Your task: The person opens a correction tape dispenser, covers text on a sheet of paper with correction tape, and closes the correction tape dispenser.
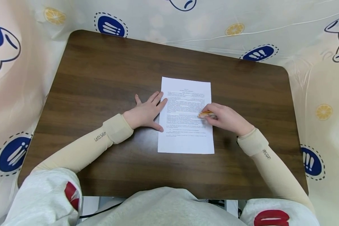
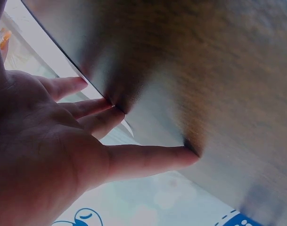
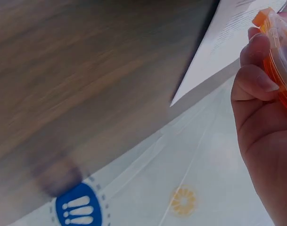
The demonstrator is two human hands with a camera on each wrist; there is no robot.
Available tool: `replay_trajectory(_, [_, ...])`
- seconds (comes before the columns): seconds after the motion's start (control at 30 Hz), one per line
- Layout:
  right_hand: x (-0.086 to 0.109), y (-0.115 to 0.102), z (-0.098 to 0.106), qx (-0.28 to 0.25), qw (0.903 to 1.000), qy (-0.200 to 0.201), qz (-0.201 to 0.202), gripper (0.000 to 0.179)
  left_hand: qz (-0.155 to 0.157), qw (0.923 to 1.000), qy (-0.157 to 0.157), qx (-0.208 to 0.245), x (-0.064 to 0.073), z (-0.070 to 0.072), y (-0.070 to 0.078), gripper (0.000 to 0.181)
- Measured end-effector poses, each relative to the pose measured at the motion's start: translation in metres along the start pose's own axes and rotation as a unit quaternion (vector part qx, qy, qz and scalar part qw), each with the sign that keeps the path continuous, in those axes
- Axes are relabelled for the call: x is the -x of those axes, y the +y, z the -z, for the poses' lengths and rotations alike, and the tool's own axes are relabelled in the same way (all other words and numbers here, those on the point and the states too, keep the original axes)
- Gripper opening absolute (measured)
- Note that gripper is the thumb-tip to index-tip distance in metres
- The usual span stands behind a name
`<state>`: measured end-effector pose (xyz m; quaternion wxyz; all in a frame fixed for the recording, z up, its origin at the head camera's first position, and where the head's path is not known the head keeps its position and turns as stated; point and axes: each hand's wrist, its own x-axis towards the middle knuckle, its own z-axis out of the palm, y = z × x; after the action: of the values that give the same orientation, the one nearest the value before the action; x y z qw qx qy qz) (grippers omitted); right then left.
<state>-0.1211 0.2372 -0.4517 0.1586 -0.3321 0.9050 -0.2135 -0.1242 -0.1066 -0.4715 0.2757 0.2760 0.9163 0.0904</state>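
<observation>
L hand: fingers spread apart, some tips at L edge of sheet. R hand: fingers clamped on orange gadget, at R side of printed txt. Sheet flat on brown surface, nr ctr.

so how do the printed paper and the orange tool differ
The paper is white with dark print; the tool is orange and partly clear. The paper lies on the table; the right hand grips the tool. The paper is larger than the tool. Each is touched by a hand.
</observation>
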Motion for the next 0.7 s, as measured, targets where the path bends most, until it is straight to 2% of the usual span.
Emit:
replay_trajectory(0.23, [-0.02, -0.017, -0.008, -0.016, 0.9992, -0.028, 0.025, 0.025, 0.006, 1.0, -0.003, -0.002, 0.0, 0.0, 0.0, 0.127])
replay_trajectory(0.43, [-0.036, -0.034, -0.015, -0.028, 0.9971, -0.027, 0.065, 0.023, 0.008, 0.9999, -0.004, -0.009, -0.001, -0.001, 0.001, 0.127])
replay_trajectory(0.7, [-0.056, -0.052, -0.025, -0.012, 0.9932, -0.025, 0.113, 0.024, 0.005, 1.0, -0.003, -0.006, -0.001, -0.002, 0.0, 0.126])
